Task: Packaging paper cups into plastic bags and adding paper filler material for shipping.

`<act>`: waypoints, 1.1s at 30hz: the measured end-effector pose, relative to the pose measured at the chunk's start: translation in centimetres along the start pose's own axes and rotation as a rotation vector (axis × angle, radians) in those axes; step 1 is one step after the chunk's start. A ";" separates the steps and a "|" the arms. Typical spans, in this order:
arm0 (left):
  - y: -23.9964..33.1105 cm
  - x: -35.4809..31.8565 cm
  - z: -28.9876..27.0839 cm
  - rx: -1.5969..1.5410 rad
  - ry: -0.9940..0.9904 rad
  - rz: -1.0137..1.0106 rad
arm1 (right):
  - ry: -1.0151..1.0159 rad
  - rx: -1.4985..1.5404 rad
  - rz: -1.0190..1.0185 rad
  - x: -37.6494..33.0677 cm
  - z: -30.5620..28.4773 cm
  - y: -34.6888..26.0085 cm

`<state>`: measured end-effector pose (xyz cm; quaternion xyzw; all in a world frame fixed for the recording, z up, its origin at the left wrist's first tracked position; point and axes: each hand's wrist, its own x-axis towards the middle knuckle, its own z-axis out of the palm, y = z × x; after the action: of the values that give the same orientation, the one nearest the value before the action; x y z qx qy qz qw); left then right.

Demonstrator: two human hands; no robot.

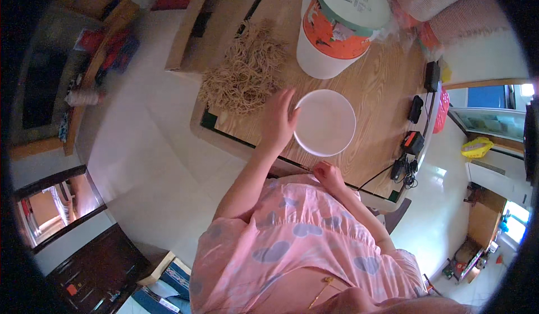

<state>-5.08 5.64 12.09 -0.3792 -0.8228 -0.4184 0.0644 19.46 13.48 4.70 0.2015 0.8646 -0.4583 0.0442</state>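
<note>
On the wooden table top (370, 106) in front of me stands a round white tub (325, 123), open side up, with a pale inside. Beside its left rim is my left hand (281, 120), its fingers stretched out and its thumb side against the rim. Close to the table's near edge, just below the tub, my right hand (328, 176) is curled closed; whatever its fingers may hold is hidden. Left of the tub lies a heap of thin tan tangled strands (247, 69). Behind the tub rises a white and orange bucket (331, 44) topped by a pale disc with a green rim (355, 2).
Stacked ribbed tubs (460, 13) in clear plastic lie at the far right. Black adapters (414, 142) and cables sit along the table's right edge. An open cardboard box (210, 27) stands at the table's far left. Pale tiled floor (151, 128) stretches to the left.
</note>
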 end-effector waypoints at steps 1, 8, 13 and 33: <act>-0.6 -1.2 -0.8 -0.024 -0.020 -0.048 | -0.021 -0.026 0.024 0.1 0.3 -0.1; -4.6 -15.0 -8.6 0.138 -0.604 -0.415 | -0.085 -0.072 0.027 0.3 0.1 -0.8; -7.8 -28.6 -13.4 0.260 -1.238 -0.692 | -0.085 -0.057 -0.067 0.8 -0.1 -0.4; -10.1 -33.8 -13.5 0.173 -1.544 -0.853 | -0.549 -0.195 0.071 -8.5 -9.0 0.3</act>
<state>8.97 -27.24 -0.05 -0.2105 -0.7366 0.0295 -0.6420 28.35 18.32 11.88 0.0949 0.8525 -0.4086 0.3118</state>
